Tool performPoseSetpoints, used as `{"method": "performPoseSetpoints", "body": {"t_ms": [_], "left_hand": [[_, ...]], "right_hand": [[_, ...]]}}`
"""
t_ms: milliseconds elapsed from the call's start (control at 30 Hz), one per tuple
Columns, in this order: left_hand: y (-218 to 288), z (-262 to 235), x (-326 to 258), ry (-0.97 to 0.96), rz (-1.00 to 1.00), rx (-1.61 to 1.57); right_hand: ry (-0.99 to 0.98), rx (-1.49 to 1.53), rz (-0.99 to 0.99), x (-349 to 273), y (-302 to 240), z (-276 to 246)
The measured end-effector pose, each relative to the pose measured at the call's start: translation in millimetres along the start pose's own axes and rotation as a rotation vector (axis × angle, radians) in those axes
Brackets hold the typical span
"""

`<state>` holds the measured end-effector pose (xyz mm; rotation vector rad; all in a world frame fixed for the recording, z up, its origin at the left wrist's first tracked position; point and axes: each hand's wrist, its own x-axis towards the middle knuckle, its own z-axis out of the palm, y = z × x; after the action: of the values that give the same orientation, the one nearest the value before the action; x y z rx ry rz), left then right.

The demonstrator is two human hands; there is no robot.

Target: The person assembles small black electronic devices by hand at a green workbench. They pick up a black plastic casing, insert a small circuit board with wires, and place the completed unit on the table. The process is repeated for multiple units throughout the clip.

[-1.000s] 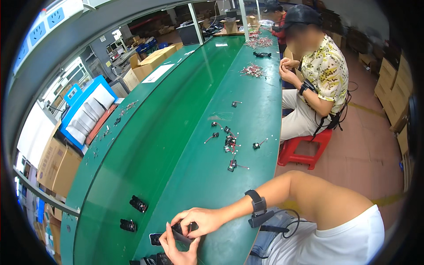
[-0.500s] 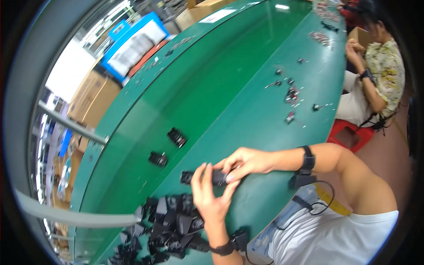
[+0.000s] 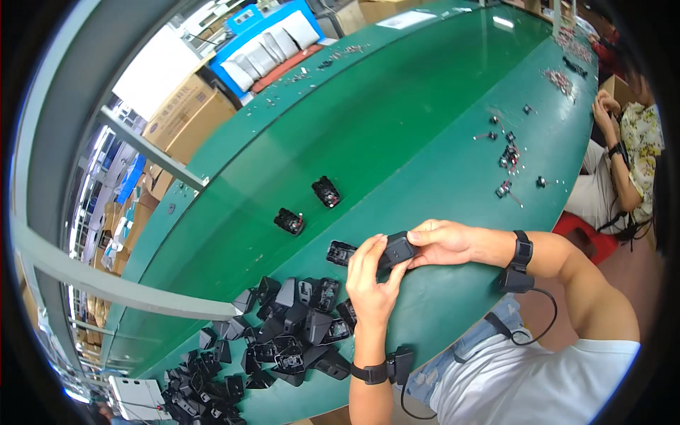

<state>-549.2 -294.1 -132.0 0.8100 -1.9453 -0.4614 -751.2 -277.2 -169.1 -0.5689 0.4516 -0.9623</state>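
Newly turned housing [image 3: 399, 249] in hands [image 3: 372, 289], casings [image 3: 319, 326] heaped by grey bar [image 3: 142, 292]

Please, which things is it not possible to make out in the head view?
In the head view:
Black case: edges covered by left hand and right hand.
Black shell: right end behind left fingers.
Shell pile: lower pieces under upper ones.
Wired parts: details too small.
Co-worker: partly cut by dark right rim.

Left hand [image 3: 372, 287], right hand [image 3: 448, 244], close together, gripping
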Motion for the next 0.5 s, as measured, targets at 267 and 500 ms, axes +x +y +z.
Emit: {"method": "performPoseSetpoints", "body": {"t_ms": [267, 500], "left_hand": [[-8, -26, -7, -0.101, -0.297, 0.663], [-25, -23, -13, -0.266, -0.342, 0.655]], "right_hand": [[0.26, -1.762, -0.675, 84, -76, 12], [0.28, -2.15, -0.448, 149, -99, -36]]}}
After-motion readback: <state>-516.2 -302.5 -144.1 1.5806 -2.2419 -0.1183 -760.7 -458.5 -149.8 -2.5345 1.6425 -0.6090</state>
